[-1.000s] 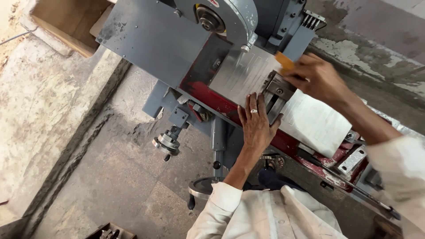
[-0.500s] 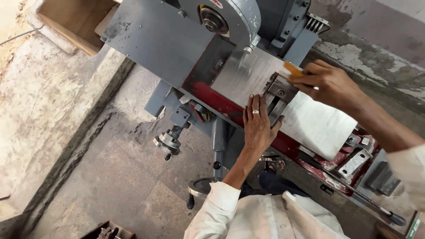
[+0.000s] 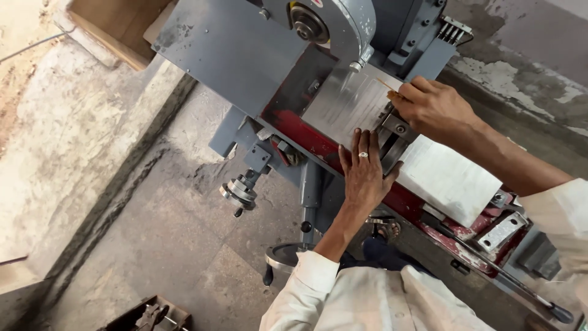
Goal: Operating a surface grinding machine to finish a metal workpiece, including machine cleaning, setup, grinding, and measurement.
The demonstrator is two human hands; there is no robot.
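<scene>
A grey machine (image 3: 245, 55) with a red bed fills the top. On it lies a steel plate (image 3: 349, 101), its long axis running from 11 to 5 o'clock under a white cloth (image 3: 450, 178). The left hand (image 3: 364, 175) lies flat, fingers spread, beside a dark clamp (image 3: 392, 138). The right hand (image 3: 432, 107) pinches something small and orange, mostly hidden.

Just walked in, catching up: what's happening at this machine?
A person stands at a grey grinding machine. The left hand lies flat on the front edge of its metal table, beside a small vise. The right hand holds a small orange-tipped tool at the vise's far side. A white cloth covers the table's right part.
</scene>
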